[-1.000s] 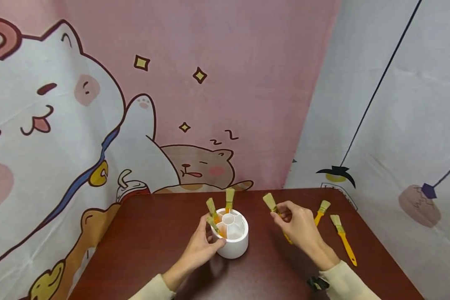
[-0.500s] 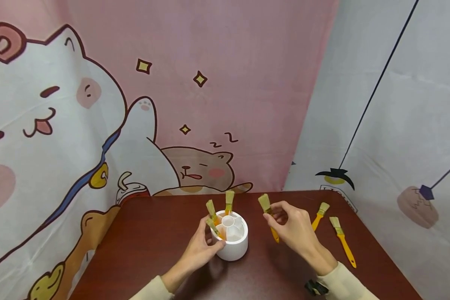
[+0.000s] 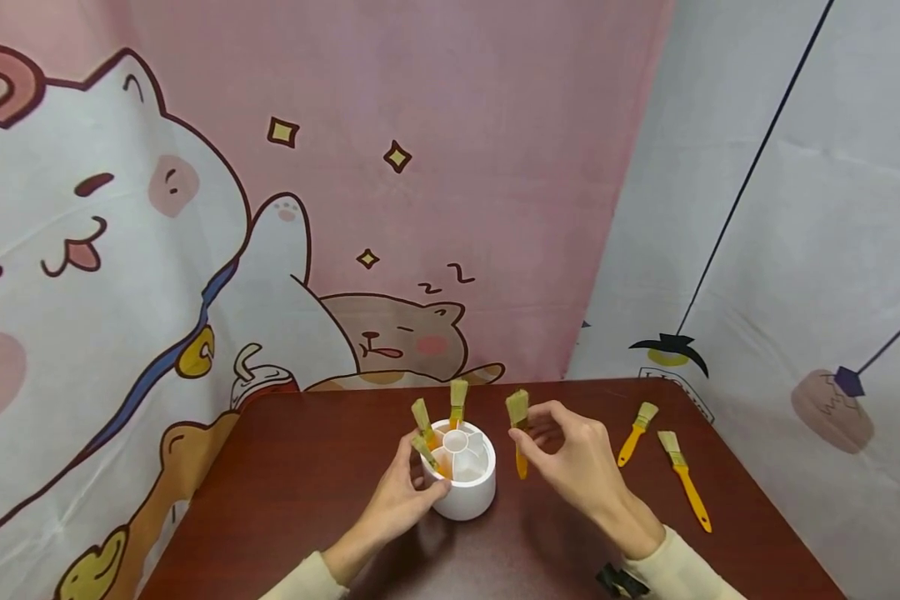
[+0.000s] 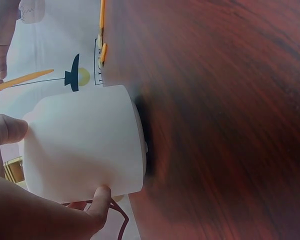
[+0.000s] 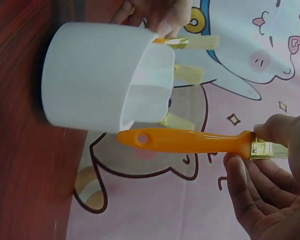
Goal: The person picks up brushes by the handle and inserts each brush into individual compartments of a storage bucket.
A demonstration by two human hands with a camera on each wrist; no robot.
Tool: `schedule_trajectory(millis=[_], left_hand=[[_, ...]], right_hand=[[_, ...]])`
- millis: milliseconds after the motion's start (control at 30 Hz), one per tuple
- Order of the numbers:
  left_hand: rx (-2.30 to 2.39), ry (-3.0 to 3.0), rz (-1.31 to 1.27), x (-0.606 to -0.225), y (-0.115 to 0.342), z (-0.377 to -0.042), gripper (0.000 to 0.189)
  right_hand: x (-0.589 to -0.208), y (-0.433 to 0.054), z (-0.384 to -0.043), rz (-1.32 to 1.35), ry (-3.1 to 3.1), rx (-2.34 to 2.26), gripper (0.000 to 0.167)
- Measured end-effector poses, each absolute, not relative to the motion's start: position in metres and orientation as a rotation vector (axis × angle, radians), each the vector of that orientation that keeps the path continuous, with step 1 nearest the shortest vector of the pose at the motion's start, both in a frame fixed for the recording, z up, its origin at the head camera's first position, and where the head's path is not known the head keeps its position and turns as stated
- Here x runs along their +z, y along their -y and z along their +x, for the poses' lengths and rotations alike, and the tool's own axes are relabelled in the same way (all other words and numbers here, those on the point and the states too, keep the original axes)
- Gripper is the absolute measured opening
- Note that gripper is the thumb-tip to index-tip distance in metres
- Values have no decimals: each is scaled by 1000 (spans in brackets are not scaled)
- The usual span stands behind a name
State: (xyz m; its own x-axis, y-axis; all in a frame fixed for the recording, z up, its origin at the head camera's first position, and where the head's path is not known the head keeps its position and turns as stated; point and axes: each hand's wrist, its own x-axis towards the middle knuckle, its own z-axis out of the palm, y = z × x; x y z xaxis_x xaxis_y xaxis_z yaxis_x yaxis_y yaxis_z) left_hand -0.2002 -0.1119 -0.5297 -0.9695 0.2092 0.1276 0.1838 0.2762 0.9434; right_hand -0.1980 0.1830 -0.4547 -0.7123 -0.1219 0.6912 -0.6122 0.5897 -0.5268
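Note:
A round white organizer (image 3: 461, 500), divided into compartments about a central ring, stands on the table. My left hand (image 3: 399, 492) grips its left side, thumb at the near rim and fingers round the far side. Three paintbrushes stand in its left and back compartments, bristles up, among them a back brush (image 3: 458, 400). To the right of the organizer my right hand (image 3: 581, 458) pinches another paintbrush (image 3: 522, 458) near its metal band, bristles up and handle hanging down. In the right wrist view the orange handle (image 5: 185, 141) of that brush, with a hole at its end, overlaps the organizer's rim.
Two more yellow-handled brushes lie at the right of the dark red table (image 3: 307, 467): a shorter-looking brush (image 3: 636, 433) and a nearer brush (image 3: 686, 481). A printed cloth (image 3: 495, 208) with cartoon cats hangs behind the table. A dark band (image 3: 622, 581) is by the right sleeve.
My right hand has moved left toward the organizer with its paintbrush, whose handle has swung from slanted to nearly upright. My left hand and the organizer stay in place.

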Motion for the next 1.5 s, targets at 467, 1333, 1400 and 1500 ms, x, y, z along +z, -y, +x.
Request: schedule_trajectory(millis=[467,1333,1400,1500], left_hand=[[1826,-2498,383,-528,114,-202,97],[1835,-2486,406,-529,112,-198,98],[1836,-2478,407,-528,112,-198,97],[1841,-2475,409,-527,112,-199,97]], right_hand=[[-446,-159,-193,752,2089,1058,32],[-462,-133,-199,865,2009,1168,38],[-464,-133,-201,862,2006,1158,37],[-465,-134,-204,859,2011,1138,37]])
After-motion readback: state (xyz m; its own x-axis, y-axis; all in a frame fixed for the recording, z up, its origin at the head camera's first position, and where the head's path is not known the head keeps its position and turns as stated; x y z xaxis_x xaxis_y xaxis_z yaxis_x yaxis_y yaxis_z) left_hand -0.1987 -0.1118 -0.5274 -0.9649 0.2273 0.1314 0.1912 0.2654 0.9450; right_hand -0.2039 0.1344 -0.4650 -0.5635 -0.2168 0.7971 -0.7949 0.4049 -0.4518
